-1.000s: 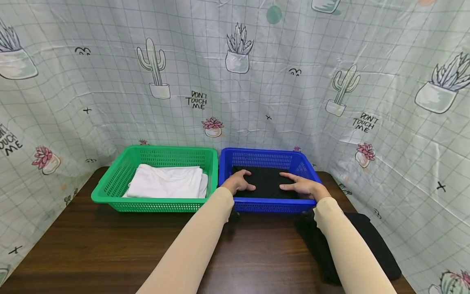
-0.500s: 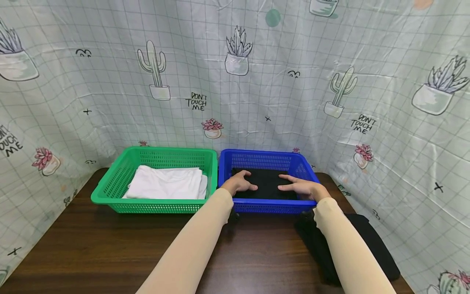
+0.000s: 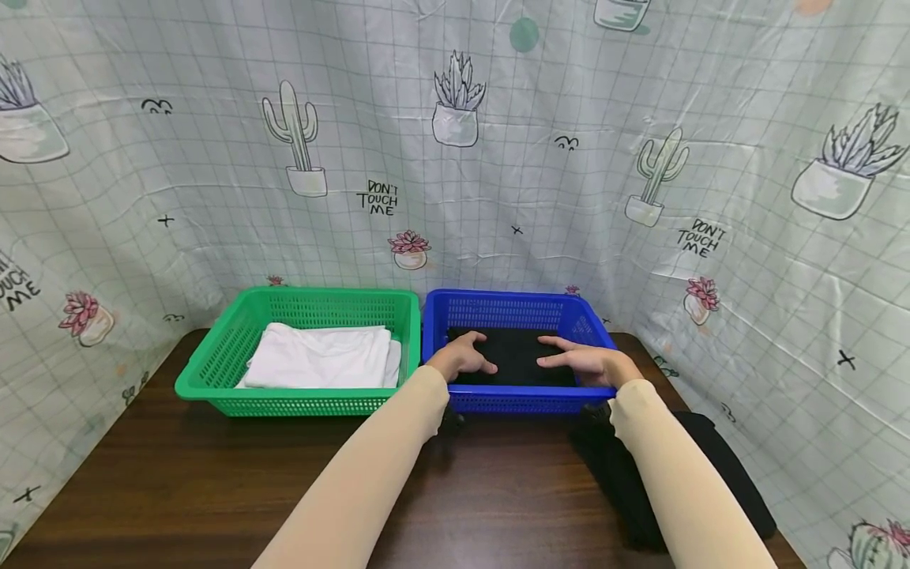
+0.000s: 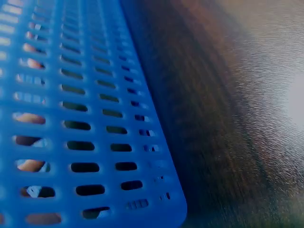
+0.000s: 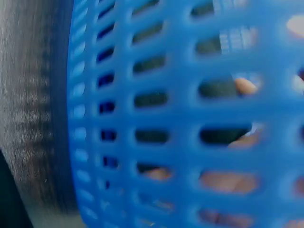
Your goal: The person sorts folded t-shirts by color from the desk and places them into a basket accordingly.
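A folded black cloth lies in the blue basket, filling much of its bottom. My left hand reaches over the front rim to the cloth's left side, thumb and forefinger spread apart. On the opposite side my right hand rests at the cloth's right part, its fingers also loosely spread. The lower fingers of both hands are hidden in the head view. Through the slots of the basket wall the left wrist view gives only bits of fingers; the right wrist view shows fingertips beside dark cloth.
A green basket holding folded white cloth stands directly left of the blue one. More black cloth lies on the brown wooden table under my right forearm. A patterned curtain hangs close behind and beside the table.
Both hands stay in nearly the same place at the black cloth. Only a slight shift of the head view shows; the baskets and cloths have not moved.
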A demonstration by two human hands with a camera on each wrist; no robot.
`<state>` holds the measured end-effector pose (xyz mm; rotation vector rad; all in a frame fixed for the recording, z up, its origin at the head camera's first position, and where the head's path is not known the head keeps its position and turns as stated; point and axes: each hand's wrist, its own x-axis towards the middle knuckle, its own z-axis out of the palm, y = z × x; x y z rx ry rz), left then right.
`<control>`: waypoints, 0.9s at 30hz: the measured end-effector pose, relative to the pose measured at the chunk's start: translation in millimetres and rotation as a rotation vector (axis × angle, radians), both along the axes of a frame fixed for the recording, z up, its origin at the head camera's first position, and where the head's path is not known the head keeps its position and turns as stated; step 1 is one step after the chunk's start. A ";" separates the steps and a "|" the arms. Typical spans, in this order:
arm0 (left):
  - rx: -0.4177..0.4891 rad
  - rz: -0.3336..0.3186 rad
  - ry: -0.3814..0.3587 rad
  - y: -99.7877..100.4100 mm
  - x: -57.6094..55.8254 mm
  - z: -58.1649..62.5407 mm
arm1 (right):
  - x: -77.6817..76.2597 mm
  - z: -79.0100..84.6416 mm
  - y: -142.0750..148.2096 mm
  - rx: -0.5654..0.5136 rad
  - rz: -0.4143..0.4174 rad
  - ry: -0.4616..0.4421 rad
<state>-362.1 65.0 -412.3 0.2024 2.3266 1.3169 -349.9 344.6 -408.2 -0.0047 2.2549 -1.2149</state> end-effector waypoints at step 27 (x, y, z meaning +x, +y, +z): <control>-0.090 -0.311 0.322 -6.3 73.3 72.0 | 99.2 81.0 61.3 -0.060 0.147 0.347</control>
